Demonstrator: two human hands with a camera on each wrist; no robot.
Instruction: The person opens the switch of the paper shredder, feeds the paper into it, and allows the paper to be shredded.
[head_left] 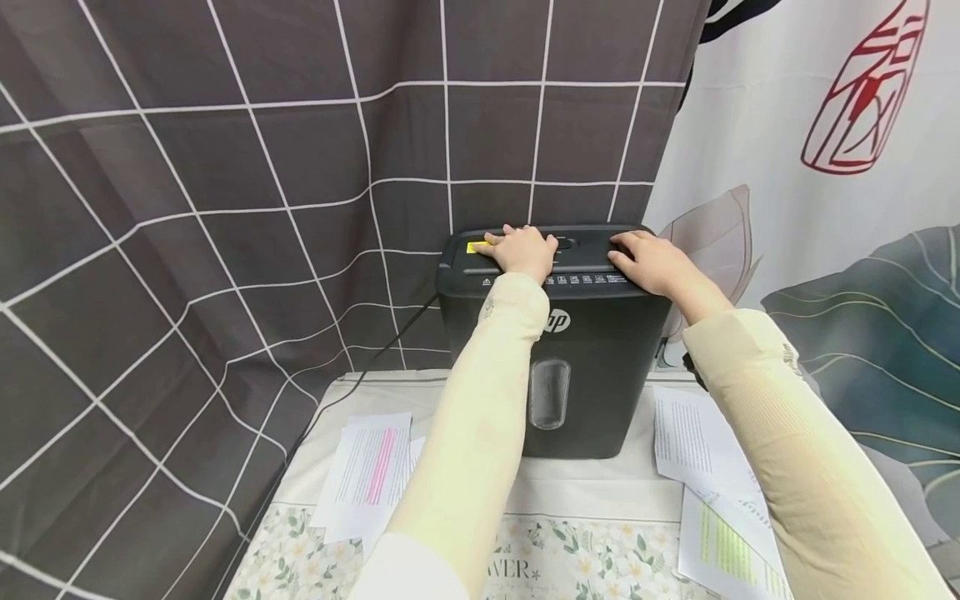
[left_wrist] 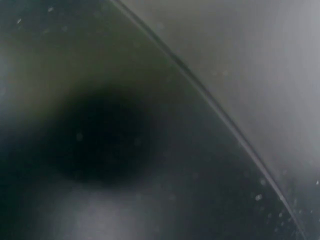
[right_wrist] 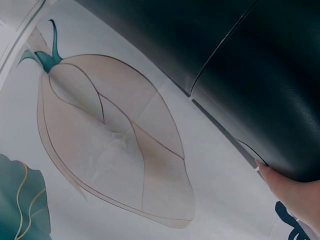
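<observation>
A black HP paper shredder [head_left: 600, 367] stands upright near the back of the table, with a small clear window [head_left: 550, 394] in its front. On its top, left of the middle, rests my left hand [head_left: 522, 252], fingers spread beside a yellow label [head_left: 477, 247]. My right hand [head_left: 654, 262] lies over the right end of the lid, fingers pointing inward across the top. In the right wrist view, a fingertip [right_wrist: 264, 167] touches the shredder's dark edge. The left wrist view shows only a blurred dark surface close to the camera.
Printed sheets with pink highlighting [head_left: 367, 467] lie left of the shredder. More printed sheets [head_left: 697, 442], one highlighted yellow-green, lie to its right. A black cord [head_left: 360, 377] runs from the shredder's left side. A dark grid curtain [head_left: 300, 158] hangs behind.
</observation>
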